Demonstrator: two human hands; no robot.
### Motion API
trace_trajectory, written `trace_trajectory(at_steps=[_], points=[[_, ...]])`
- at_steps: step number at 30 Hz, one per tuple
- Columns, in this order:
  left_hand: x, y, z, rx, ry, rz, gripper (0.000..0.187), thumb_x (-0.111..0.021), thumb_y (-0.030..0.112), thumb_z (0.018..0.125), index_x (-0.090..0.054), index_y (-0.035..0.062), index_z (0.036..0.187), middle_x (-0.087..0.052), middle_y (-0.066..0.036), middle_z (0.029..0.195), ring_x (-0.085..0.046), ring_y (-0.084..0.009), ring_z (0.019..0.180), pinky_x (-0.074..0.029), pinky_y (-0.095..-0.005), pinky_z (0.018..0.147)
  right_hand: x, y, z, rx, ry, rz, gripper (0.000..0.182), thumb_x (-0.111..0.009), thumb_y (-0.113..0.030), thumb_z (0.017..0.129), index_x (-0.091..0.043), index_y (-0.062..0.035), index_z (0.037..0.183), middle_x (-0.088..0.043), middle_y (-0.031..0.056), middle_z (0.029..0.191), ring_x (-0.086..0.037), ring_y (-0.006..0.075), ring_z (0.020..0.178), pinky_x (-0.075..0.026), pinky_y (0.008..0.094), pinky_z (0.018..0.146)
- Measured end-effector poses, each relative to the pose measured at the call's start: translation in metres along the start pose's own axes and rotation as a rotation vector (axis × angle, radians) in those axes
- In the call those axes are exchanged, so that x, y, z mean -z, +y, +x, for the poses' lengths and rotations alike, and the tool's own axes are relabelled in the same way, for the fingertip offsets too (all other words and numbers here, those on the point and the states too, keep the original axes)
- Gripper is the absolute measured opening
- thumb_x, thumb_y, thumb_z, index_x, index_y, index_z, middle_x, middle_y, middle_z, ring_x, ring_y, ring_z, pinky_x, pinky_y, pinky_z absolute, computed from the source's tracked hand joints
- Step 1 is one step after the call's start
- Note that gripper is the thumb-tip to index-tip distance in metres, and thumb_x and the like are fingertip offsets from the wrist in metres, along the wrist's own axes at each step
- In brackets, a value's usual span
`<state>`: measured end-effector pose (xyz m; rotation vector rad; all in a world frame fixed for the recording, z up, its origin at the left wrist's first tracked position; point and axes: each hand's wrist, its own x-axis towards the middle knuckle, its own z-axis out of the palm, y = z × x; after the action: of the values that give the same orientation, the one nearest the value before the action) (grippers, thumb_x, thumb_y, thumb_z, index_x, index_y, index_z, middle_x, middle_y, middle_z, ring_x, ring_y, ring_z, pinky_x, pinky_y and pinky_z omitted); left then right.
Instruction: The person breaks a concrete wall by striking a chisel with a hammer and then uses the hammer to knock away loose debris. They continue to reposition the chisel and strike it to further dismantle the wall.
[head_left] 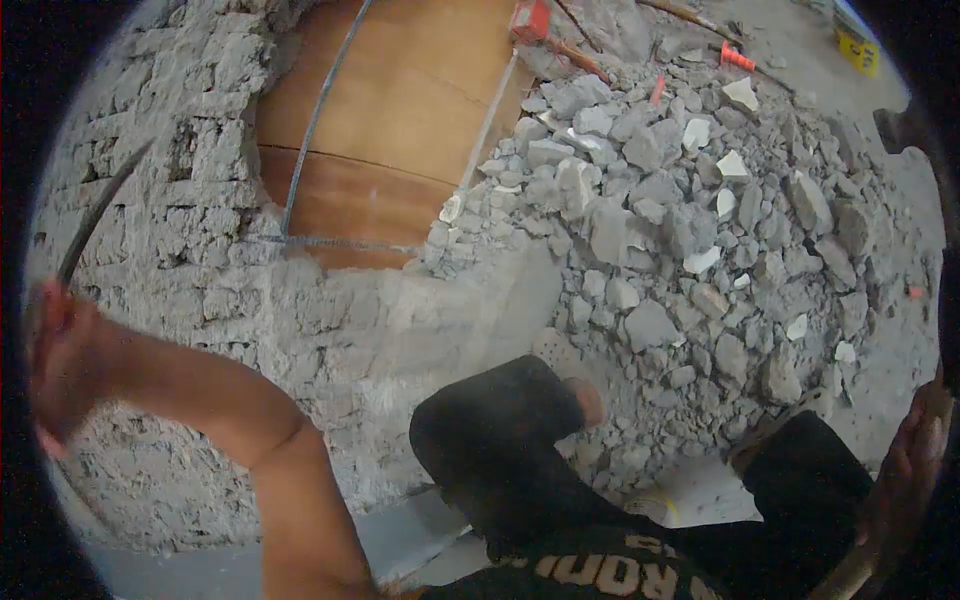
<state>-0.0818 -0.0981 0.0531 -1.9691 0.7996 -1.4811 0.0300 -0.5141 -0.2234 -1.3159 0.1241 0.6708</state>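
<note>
At the far left, my left hand (65, 365) is closed round a long dark metal chisel (95, 220). The chisel slants up and right, its thin end in front of the rough, chipped wall (190, 260). My right hand (912, 445), at the right edge, grips the pale wooden handle of a hammer (848, 575). A dark blocky shape (905, 132) higher up at that edge looks like the hammer's head, partly cut off by the lens border. A broken-out opening in the wall shows brown board (400, 90) crossed by steel bars (322, 105).
Grey rubble (650, 230) is heaped right of the opening and close to my bent leg (500, 410). Behind it lie a red-headed tool (530, 20), a tool with an orange grip (738, 57) and a wooden handle (690, 15). Something yellow (858, 52) stands at the upper right.
</note>
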Motion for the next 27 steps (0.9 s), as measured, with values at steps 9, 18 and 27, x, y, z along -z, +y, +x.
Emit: trace_trajectory(at_steps=[9, 18, 27], points=[[0.001, -0.183, -0.079, 0.935, -0.026, -0.800, 0.040, -0.054, 0.039, 0.083, -0.054, -0.0008, 0.076, -0.052, -0.010, 0.075, -0.050, -0.0246, 0.077, -0.044, -0.0460, 0.076, -0.008, 0.002, 0.005, -0.004, 0.036, -0.003, 0.032, -0.060, -0.022, 0.091, -0.048, 0.0057, 0.100, -0.048, 0.0053, 0.059, -0.041, 0.0092, 0.040, -0.039, 0.0237, 0.035], [-0.017, -0.252, -0.071, 0.923, -0.155, -0.703, 0.019, -0.060, 0.016, 0.083, -0.060, 0.0052, 0.098, -0.063, -0.012, 0.093, -0.063, -0.0298, 0.086, -0.054, -0.0451, 0.065, -0.003, 0.048, 0.015, 0.154, 0.306, -0.211, 0.032, -0.059, -0.036, 0.091, -0.054, -0.0097, 0.108, -0.046, -0.0068, 0.065, -0.041, 0.0011, 0.048, -0.031, 0.0184, 0.039], [-0.041, -0.106, -0.034, 0.881, 0.044, -0.516, 0.010, -0.061, 0.019, 0.087, -0.059, 0.0089, 0.088, -0.057, -0.003, 0.064, -0.059, -0.0172, 0.060, -0.049, -0.0344, 0.055, -0.061, 0.020, 0.022, 0.594, -0.069, -0.217, 0.018, -0.055, -0.021, 0.094, -0.050, -0.0036, 0.096, -0.048, -0.0007, 0.062, -0.048, 0.0072, 0.051, -0.042, 0.0231, 0.045]])
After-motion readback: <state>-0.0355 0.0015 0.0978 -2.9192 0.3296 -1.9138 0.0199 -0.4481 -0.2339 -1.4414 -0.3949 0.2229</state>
